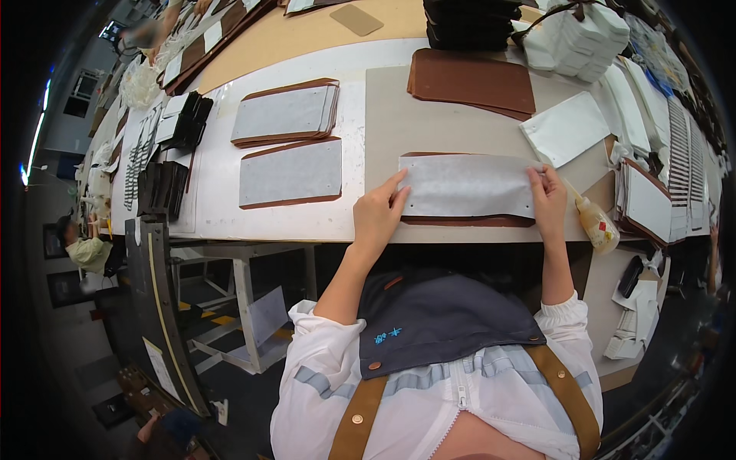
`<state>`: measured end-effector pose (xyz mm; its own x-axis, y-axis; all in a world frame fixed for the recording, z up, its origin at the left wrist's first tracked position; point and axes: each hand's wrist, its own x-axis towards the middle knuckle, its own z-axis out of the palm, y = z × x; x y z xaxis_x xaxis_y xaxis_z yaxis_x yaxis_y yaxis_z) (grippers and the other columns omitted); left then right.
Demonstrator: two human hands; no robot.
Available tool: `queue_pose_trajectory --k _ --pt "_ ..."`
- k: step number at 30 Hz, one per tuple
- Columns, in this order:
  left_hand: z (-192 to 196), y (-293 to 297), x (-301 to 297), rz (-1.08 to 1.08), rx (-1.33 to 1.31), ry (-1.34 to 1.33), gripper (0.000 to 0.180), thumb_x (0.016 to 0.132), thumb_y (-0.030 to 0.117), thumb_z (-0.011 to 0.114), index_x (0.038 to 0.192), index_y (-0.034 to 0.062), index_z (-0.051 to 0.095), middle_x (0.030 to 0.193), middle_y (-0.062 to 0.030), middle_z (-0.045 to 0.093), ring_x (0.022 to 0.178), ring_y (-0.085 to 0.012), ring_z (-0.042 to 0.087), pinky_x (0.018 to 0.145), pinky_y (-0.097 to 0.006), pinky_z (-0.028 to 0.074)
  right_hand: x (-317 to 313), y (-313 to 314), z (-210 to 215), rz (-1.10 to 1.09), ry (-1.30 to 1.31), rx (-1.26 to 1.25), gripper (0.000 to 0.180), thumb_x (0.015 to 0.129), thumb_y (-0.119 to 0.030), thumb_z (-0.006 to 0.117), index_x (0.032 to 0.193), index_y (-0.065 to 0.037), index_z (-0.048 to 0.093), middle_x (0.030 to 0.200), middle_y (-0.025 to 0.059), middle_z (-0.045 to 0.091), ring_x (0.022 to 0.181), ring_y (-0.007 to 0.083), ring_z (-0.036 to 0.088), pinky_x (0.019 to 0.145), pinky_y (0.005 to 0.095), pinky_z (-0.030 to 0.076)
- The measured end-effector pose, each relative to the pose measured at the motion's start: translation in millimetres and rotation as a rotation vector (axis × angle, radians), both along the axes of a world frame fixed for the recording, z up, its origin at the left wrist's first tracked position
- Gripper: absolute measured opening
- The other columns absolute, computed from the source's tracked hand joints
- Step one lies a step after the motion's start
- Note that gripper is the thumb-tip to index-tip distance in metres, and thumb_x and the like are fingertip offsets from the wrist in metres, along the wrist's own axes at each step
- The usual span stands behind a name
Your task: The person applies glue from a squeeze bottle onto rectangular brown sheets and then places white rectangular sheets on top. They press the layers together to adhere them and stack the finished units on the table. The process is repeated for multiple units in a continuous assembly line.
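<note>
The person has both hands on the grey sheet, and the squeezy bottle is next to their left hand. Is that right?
Not quite. The squeezy bottle is next to their right hand, not their left hand; the head view shows it. Both hands are on the grey sheet, as you said.

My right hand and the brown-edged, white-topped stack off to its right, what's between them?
In the head view, a yellowish see-through bottle sits between the right hand and that stack.
</note>
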<state>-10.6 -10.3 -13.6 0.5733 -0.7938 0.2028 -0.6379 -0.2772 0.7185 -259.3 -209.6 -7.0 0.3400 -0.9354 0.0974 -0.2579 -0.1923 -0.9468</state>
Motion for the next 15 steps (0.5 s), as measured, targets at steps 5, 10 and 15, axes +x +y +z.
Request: queue_pose_trajectory --k 5,10,15 --pt "-1.9 -0.4 0.1 -0.005 -0.001 -0.007 0.034 0.091 0.018 0.073 0.125 0.0127 0.072 0.061 -0.0081 0.055 0.051 -0.0187 0.049 0.054 -0.032 0.043 -0.9 1.4 5.2 0.005 0.004 0.011 0.018 0.100 -0.014 0.065 0.101 0.003 0.063 0.065 -0.0082 0.045 0.059 0.0002 0.033 0.052 0.0221 0.024" --pt "3.8 -1.6 -0.8 -0.007 0.052 -0.021 0.033 0.090 0.020 0.074 0.122 0.0113 0.073 0.065 -0.0099 0.063 0.055 -0.0256 0.060 0.055 -0.036 0.047 -6.1 -0.8 -0.7 0.000 0.038 0.005 0.018 0.100 -0.015 0.064 0.102 0.002 0.063 0.065 -0.0093 0.042 0.059 -0.0003 0.032 0.051 0.0218 0.023" --pt "2.6 -2.6 -0.9 -0.014 0.053 -0.050 0.033 0.089 0.021 0.074 0.121 0.0108 0.073 0.064 -0.0090 0.063 0.055 -0.0252 0.060 0.055 -0.036 0.047 -3.9 1.0 -0.1 -0.014 0.021 0.010 0.019 0.100 -0.014 0.065 0.103 0.004 0.062 0.066 -0.0079 0.044 0.060 0.0006 0.033 0.051 0.0226 0.024"
